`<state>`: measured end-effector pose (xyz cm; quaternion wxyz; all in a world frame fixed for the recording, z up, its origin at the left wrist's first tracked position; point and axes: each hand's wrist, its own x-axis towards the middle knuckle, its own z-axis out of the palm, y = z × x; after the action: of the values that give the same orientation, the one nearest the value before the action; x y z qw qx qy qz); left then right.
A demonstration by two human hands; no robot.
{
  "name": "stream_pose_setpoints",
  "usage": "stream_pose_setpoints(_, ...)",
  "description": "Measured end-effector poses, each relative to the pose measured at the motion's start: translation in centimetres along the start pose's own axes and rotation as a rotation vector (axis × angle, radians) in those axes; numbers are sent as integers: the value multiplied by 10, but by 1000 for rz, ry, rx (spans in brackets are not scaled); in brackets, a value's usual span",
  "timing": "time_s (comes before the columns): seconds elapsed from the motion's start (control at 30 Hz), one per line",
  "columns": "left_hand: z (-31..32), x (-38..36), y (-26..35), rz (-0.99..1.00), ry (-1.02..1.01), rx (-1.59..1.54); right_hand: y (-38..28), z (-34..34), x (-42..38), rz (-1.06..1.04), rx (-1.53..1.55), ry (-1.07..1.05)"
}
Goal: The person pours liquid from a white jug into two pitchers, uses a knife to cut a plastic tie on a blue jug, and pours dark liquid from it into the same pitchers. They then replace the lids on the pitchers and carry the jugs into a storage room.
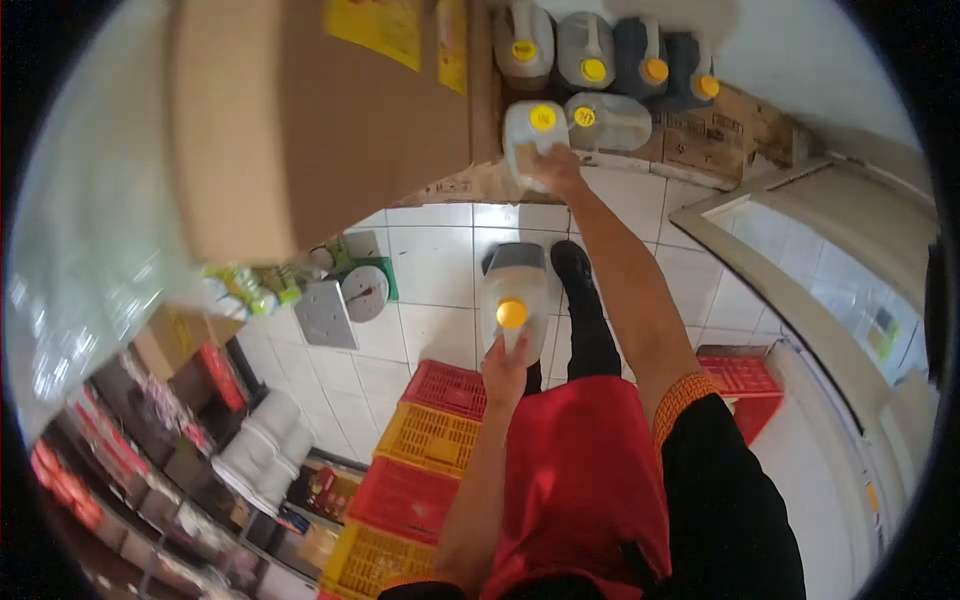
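My left hand (505,370) is closed round the handle of a translucent jug (517,280) with an orange cap, held in front of my red apron. Dark liquid shows in the part of it farthest from me. Stretched forward, my right hand (556,170) grips another translucent jug (524,125) with a yellow cap, at the near edge of a group of jugs. Beside that one a clear jug (622,122) lies on its side. Behind stand several more, among them a dark-filled jug (640,55) with an orange cap.
A large cardboard box (370,120) rises at the left, close to my reach. Stacked red and yellow crates (425,440) stand by my left arm. A scale (365,292) sits on the tiled floor (432,260). At the right is a glass-topped freezer (800,270).
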<state>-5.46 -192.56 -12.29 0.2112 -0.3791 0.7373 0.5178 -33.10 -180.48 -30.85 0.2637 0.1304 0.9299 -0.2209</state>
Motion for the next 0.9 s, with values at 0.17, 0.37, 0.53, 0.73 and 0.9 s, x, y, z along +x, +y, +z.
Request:
stream_pose_setpoints(0.17,21,62,-2,259,-34,226,-41,31,58,-34,483,272)
stream_pose_setpoints(0.37,28,105,39,311,-141,497,-40,15,30,-94,634,319)
stream_pose_setpoints(0.53,43,131,71,534,-281,997,28,-55,-74,24,856,746)
stream_pose_setpoints(0.73,94,145,105,738,-394,1041,123,-77,-297,422,413,-97)
stream_pose_setpoints(0.9,164,138,145,829,-563,1126,127,-56,-392,559,117,-331)
